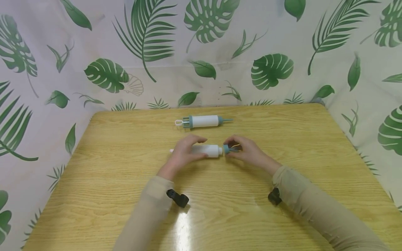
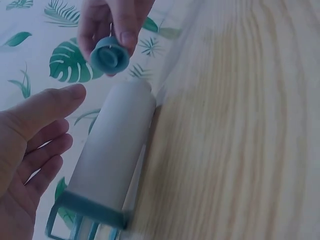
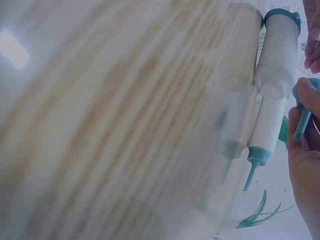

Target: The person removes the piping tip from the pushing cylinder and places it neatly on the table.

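Observation:
A white tube [image 1: 211, 151] with a narrower white neck lies on the table, its teal slotted end [image 2: 90, 209] visible in the left wrist view. My left hand [image 1: 185, 150] is spread over the tube, thumb on the near side and fingers on the far side. In the left wrist view those fingers look relaxed, with a gap between them and the tube. My right hand [image 1: 246, 150] pinches a teal nozzle cap [image 1: 226, 149] between thumb and fingers. The cap's open side faces the tube's neck, a small gap away, and its thin spout [image 3: 303, 122] points back toward the palm.
Behind the hands lies a second white tube [image 1: 205, 121], with a teal nozzle fitted at its right end and a white looped handle [image 1: 179, 122] at its left. The wooden table [image 1: 220, 209] meets a leaf-patterned cloth [image 1: 220, 80] at its back edge.

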Available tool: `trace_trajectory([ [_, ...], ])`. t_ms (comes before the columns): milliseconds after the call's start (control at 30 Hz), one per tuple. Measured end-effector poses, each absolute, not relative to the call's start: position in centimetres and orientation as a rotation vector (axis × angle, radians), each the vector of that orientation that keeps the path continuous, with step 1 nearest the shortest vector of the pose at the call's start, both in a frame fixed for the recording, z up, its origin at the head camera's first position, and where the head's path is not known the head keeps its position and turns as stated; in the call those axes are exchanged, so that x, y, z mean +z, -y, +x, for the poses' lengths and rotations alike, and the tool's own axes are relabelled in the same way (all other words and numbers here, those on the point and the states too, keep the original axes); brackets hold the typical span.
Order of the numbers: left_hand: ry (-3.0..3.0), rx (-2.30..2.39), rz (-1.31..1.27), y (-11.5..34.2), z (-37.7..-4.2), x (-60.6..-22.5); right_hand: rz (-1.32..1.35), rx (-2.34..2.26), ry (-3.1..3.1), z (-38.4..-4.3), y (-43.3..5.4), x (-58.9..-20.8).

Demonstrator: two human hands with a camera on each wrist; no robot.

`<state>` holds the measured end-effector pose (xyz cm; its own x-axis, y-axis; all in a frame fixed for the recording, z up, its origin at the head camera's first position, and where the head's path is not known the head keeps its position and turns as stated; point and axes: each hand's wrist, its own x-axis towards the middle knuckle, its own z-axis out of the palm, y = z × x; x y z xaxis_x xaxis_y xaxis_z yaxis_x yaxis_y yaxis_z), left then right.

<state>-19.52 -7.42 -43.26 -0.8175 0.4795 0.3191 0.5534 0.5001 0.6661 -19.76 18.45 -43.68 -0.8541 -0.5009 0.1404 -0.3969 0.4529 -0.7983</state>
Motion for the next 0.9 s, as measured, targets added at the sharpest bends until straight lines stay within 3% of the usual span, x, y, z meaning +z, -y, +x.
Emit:
trace_trajectory([
  [900,2.655,-1.242,-0.956,3.6,-18.3,-43.4,-0.972,-1.239,-2.613,-18.6,-17.5,-42.2],
])
